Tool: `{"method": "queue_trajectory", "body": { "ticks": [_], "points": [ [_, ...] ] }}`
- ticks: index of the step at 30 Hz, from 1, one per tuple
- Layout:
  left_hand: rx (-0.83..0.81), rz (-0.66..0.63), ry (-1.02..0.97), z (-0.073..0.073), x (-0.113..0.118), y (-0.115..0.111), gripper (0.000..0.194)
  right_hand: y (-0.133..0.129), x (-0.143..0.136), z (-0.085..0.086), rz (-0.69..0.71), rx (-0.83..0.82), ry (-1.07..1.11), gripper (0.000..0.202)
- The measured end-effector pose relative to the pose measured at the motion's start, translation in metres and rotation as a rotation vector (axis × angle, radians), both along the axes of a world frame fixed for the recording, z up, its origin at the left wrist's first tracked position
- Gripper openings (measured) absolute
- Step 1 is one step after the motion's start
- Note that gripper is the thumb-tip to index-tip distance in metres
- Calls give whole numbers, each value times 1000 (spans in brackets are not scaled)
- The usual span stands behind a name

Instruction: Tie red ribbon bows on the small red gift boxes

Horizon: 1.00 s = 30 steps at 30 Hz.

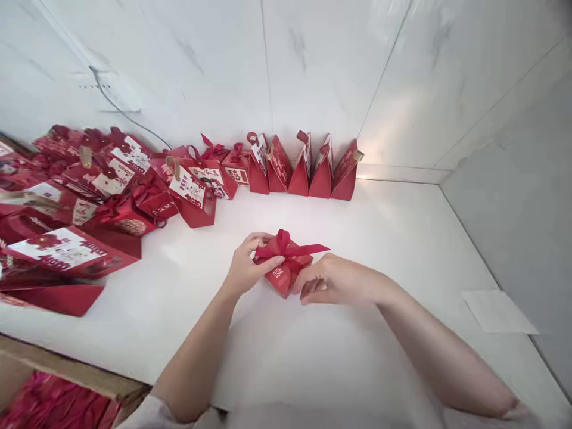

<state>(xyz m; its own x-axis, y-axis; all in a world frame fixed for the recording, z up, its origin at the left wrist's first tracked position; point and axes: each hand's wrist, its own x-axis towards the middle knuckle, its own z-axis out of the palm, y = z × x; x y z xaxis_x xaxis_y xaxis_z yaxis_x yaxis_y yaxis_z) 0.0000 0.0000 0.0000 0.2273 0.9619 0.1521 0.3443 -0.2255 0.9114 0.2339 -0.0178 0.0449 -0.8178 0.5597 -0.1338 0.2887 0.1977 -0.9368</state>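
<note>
A small red gift box (277,279) with gold-coloured print sits on the white table in front of me. Tied over its top is a red ribbon bow (286,253), one tail stretching out to the right. My left hand (250,262) grips the box from the left, its thumb lying across the ribbon and its fingers behind the box. At the box's right lower side, my right hand (326,280) has its fingers curled in against the edge. Its fingertips are partly hidden, and the ribbon tail passes just above it.
Several peaked red boxes (320,176) stand in a row by the marble wall. A heap of red gift boxes (111,179) covers the table's left side. At lower left is a cardboard box (75,363) of red ribbons. A white sheet (498,311) lies at right.
</note>
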Motion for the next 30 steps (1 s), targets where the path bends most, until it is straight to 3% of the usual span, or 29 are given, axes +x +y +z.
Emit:
{"method": "queue_trajectory", "body": {
  "ticks": [3,7,9,14,20,26,30],
  "points": [
    [-83,-86,-21,4,-3,-5,30,-3,13,15,-52,-38,40,20],
    [-211,-208,-146,8,-7,-7,29,2,25,19,-400,114,-57,29],
    [-233,-221,-211,9,-10,-7,31,5,25,15,-495,177,-111,29],
    [-201,-208,-244,12,-15,-8,31,4,18,6,-354,64,-186,30],
    [-99,-156,-79,12,-14,-9,36,3,15,-1,-240,-14,-244,37],
    [-5,-117,30,7,-10,-9,39,8,20,-2,-189,-12,-239,37],
    [7,-168,0,4,-10,-7,37,11,32,4,-138,26,-272,31]
  ]
}}
